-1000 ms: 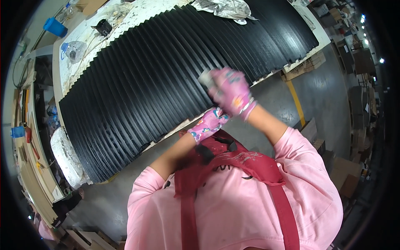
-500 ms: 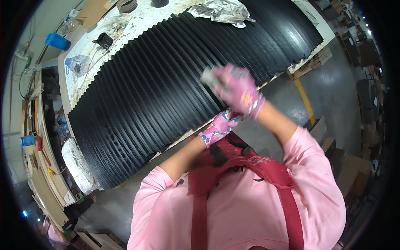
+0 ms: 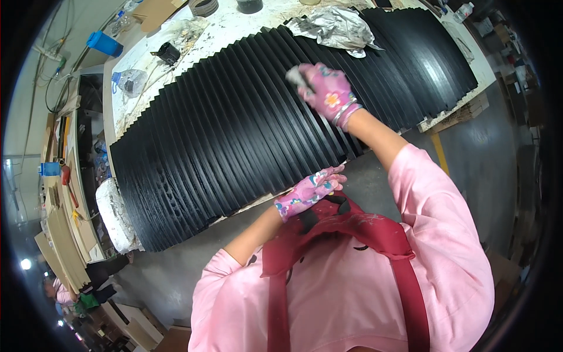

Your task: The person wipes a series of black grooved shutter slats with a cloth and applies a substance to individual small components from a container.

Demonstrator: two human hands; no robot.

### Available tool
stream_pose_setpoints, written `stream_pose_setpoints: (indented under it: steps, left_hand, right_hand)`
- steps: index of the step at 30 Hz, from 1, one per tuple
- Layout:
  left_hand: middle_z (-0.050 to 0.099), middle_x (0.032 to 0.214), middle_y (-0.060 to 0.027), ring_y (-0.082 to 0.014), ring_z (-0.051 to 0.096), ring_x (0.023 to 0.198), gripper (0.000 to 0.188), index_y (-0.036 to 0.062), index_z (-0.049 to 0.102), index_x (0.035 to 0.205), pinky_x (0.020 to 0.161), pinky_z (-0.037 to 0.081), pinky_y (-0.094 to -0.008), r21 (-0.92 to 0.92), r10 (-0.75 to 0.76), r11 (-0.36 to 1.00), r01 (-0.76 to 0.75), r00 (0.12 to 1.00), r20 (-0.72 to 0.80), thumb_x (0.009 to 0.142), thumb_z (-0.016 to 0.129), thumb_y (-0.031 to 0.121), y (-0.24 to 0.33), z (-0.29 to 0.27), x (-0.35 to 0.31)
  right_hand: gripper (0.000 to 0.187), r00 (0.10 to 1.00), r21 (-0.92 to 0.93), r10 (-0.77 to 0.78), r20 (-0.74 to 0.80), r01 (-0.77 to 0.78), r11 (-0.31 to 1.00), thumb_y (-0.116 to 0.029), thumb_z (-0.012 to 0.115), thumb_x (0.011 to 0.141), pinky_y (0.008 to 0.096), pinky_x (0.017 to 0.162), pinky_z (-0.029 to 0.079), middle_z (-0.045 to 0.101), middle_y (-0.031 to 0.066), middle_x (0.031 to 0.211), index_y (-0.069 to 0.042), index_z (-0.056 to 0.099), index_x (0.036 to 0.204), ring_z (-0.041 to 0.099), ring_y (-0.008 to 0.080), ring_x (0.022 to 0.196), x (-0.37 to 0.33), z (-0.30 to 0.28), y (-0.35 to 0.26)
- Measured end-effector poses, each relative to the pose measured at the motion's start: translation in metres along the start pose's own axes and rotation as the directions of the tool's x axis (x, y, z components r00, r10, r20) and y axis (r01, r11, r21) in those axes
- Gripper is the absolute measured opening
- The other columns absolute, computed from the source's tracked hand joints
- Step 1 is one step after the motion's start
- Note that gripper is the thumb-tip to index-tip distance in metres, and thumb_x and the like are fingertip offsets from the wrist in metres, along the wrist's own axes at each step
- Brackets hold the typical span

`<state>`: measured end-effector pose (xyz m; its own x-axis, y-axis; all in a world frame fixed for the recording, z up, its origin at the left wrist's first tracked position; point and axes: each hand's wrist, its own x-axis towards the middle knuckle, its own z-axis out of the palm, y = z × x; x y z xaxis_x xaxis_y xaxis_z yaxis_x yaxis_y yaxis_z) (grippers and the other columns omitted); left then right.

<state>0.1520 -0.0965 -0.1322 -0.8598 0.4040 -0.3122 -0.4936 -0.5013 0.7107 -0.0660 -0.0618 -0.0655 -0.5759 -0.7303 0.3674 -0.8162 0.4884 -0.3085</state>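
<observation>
Head view: a clear bottle (image 3: 130, 83) and black cup (image 3: 169, 53) sit toward the tabletop's (image 3: 227, 24) left edge, apparently to spare the black strips (image 3: 226, 126), which lie side by side along its near edge. The left hand (image 3: 312, 188), empty, fingers extended, is by that edge, perhaps for balance; contact is unclear. The right hand (image 3: 327, 92) grips a blurred pale pad (image 3: 294, 75) over the strips, presumably for firm control.

Workshop: paint-stained worktable (image 3: 226, 32), stacked boards (image 3: 57, 237).
</observation>
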Motion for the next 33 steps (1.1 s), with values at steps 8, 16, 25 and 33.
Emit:
stream_pose_setpoints:
  steps: [8,16,25,33]
  left_hand:
    - [0.052,0.135,-0.0122,-0.0166,0.055,0.116,0.056,-0.0015,0.033,0.148,0.103,0.041,-0.0309,-0.073,0.017,0.997,-0.013,0.999,0.049,0.102,0.053,0.022,-0.012,-0.011,0.002]
    - [0.054,0.133,-0.0115,-0.0161,0.054,0.118,0.050,-0.0027,0.035,0.146,0.104,0.041,-0.0313,-0.105,0.102,0.991,-0.087,0.984,0.148,0.102,0.051,0.017,-0.051,-0.041,0.008]
    - [0.052,0.135,-0.0125,-0.0187,0.054,0.117,0.052,0.0005,0.033,0.149,0.104,0.041,-0.0305,0.067,-0.003,0.998,-0.001,0.998,0.055,0.102,0.051,0.016,-0.016,-0.020,0.000]
    - [0.055,0.138,-0.0129,-0.0204,0.052,0.128,0.049,0.0019,0.049,0.140,0.106,0.042,-0.0344,0.246,0.123,0.965,-0.087,0.983,-0.136,0.099,0.058,0.028,0.072,0.033,-0.072]
  right_hand:
    - [0.035,0.961,0.090,-0.226,0.158,0.214,0.973,-0.027,0.067,0.082,0.0444,0.073,0.052,0.064,0.0116,0.090,-0.010,0.060,0.111,0.067,0.0286,0.081,-0.001,0.007,-0.047]
    - [0.042,0.880,0.232,-0.367,0.302,0.305,0.924,-0.032,0.072,0.077,0.0469,0.085,0.048,0.062,0.0088,0.091,-0.013,0.060,0.112,0.064,0.0292,0.090,-0.039,0.025,-0.100]
    - [0.038,0.900,0.162,-0.289,0.327,0.248,0.955,-0.035,0.068,0.081,0.0445,0.081,0.052,0.064,0.0135,0.095,-0.011,0.062,0.110,0.065,0.0313,0.090,-0.016,0.035,-0.098]
    - [0.031,0.861,0.851,0.027,0.508,-0.497,-0.168,-0.026,0.055,0.099,0.0310,0.077,0.056,0.069,0.0051,0.100,-0.007,0.061,0.122,0.066,0.0129,0.086,0.029,-0.032,0.047]
